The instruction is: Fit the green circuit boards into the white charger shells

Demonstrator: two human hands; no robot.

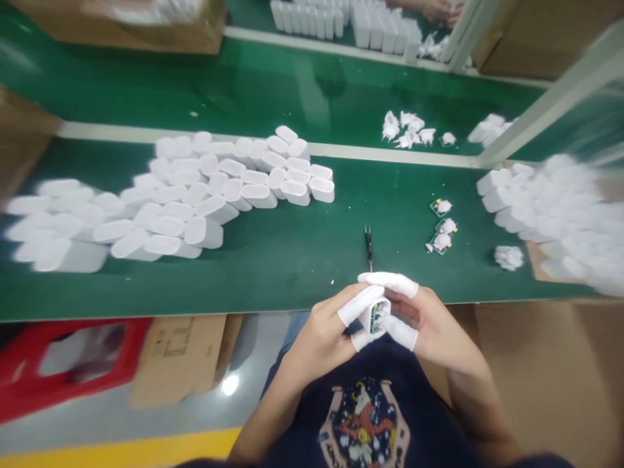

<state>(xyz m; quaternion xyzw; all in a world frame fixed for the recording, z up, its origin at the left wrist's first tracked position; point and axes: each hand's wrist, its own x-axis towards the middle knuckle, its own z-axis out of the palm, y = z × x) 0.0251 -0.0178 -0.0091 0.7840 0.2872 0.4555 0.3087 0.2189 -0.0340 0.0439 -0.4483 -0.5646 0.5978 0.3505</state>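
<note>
A white plastic housing (385,307) with a green circuit board (373,318) inside its open end is held between both hands, near the table's front edge. My left hand (327,328) grips its left side, with white finger covers on the thumb and a finger. My right hand (431,322), also in white finger covers, closes round its right side, the thumb at the opening. Black tweezers (368,248) lie on the green table (273,260) just beyond the hands. Several circuit boards with white parts (445,226) rest to the right.
Rows of white housings (166,227) cover the table's left. More housings (560,214) are heaped at the right beside a small white cluster (509,257). White parts (408,130) lie behind the pale rail (361,151). A person's hand (442,12) shows at the top.
</note>
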